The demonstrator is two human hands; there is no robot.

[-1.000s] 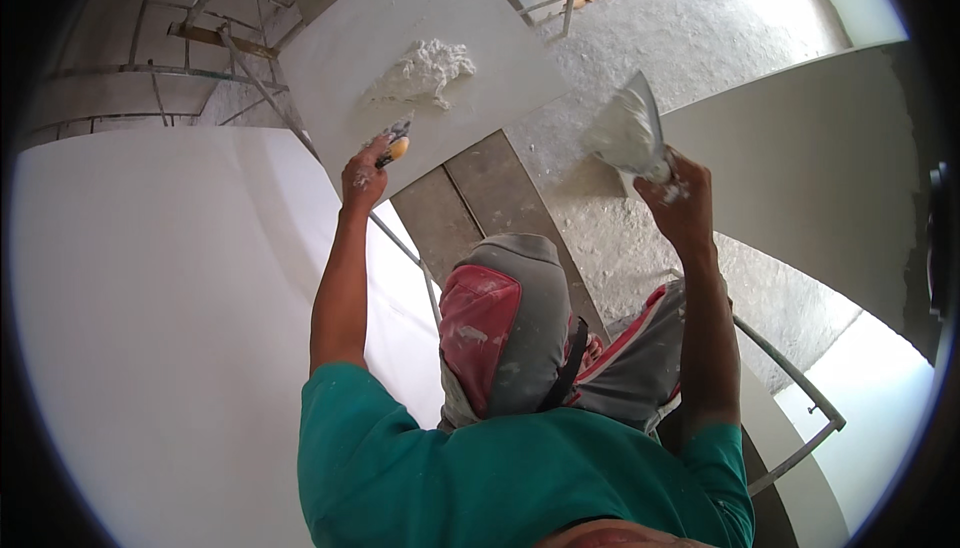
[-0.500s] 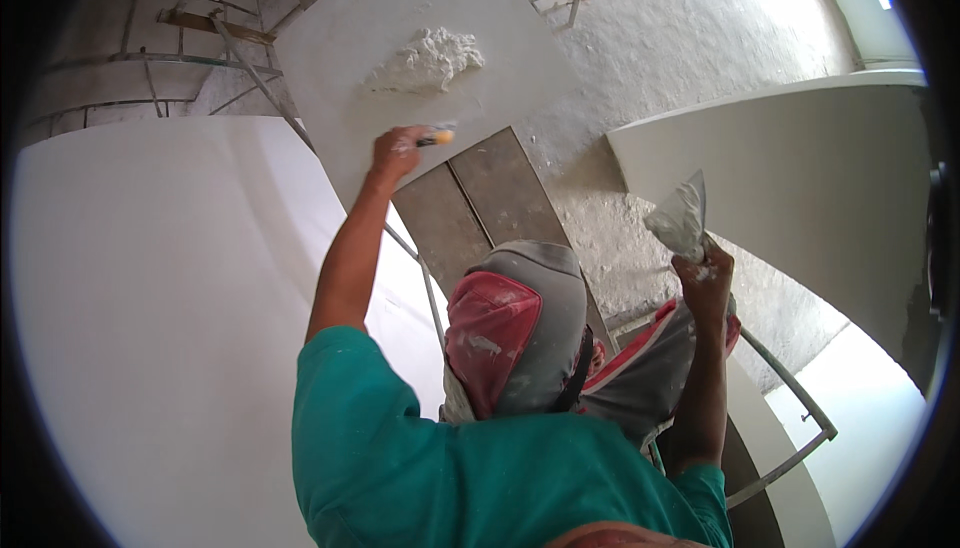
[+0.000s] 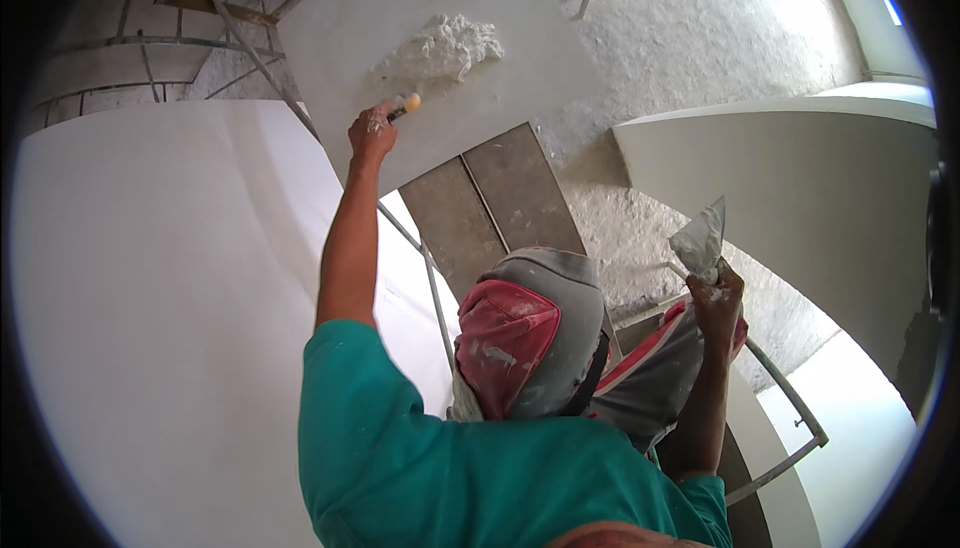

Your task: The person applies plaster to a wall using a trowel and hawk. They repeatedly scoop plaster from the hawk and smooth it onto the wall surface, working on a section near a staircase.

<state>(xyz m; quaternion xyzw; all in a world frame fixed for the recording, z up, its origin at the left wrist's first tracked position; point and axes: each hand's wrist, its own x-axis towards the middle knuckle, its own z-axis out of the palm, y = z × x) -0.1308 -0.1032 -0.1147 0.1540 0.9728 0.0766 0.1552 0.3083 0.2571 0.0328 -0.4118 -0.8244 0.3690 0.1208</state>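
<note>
My left hand [image 3: 373, 129] is closed round a small tool with a black and yellow handle [image 3: 409, 103], apparently a putty knife; its blade can barely be made out. It is over a broad pale board [image 3: 330, 33], just on the near side of a heap of wet white plaster [image 3: 450, 46]. At the right, my right hand [image 3: 717, 303] grips a wide putty knife [image 3: 721, 214] by its handle, blade pointing up and away. A thick load of white plaster [image 3: 698, 242] covers much of that blade.
Brown planks [image 3: 478, 198] lie under the board, with metal scaffold tubes [image 3: 430, 283] alongside. A smooth white panel [image 3: 170, 298] fills the left. A curved grey wall [image 3: 790, 168] stands on the right, and the plaster-spattered floor [image 3: 700, 38] shows far below.
My left hand has drawn left and slightly away with its tool, the yellow end now turned upward. My right hand has shifted a little right and nearer with the loaded putty knife.
</note>
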